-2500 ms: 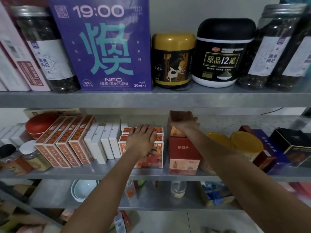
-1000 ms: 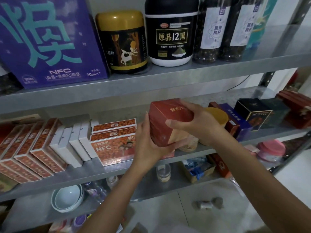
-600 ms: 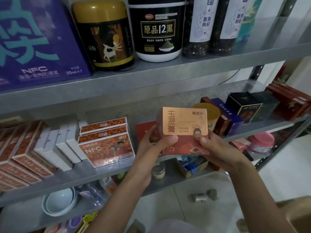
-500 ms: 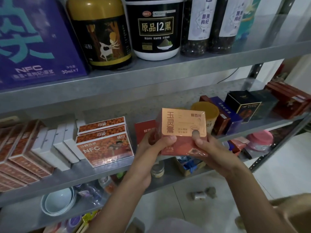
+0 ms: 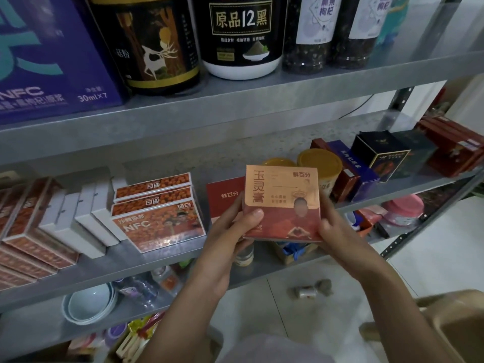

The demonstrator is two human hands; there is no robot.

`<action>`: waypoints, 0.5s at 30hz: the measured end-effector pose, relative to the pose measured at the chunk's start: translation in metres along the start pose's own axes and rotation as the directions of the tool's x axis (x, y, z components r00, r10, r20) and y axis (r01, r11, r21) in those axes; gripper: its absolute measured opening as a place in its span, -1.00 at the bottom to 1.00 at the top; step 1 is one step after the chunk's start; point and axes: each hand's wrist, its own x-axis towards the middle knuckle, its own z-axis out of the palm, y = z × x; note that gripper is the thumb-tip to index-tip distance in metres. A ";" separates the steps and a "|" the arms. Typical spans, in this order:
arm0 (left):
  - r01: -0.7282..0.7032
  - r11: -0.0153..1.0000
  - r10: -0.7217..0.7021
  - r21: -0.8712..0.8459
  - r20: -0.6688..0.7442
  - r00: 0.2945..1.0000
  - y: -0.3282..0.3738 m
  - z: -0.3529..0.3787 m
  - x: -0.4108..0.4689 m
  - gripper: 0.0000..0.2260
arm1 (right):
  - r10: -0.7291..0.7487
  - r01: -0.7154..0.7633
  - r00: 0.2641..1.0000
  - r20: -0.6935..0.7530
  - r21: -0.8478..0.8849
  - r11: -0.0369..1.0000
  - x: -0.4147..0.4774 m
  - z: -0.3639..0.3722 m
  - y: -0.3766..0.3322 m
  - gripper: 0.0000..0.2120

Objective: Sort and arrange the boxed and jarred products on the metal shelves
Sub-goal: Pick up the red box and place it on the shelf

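two bare forearms (image 5: pixel 188 310) end in the left hand (image 5: pixel 225 247) and, right of it, the right hand (image 5: pixel 340 231). the left hand's thumb (image 5: pixel 251 217) carries a short, trimmed nail. below the left hand lies pale grey-white clothing (image 5: pixel 267 348).

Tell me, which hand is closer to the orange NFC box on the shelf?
Left. The left hand holds the red box just right of the NFC box; the right hand holds the red box's far edge.

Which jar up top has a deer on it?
The dark jar with the gold band, right beside the purple box. The black-and-white tub next to it shows writing and powder.
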 end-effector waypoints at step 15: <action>0.113 0.983 -0.120 -0.142 -0.042 0.992 -0.015 -0.010 -0.008 -0.65 | -0.259 0.260 0.964 0.055 -0.366 0.894 -0.016 -0.003 0.013 0.32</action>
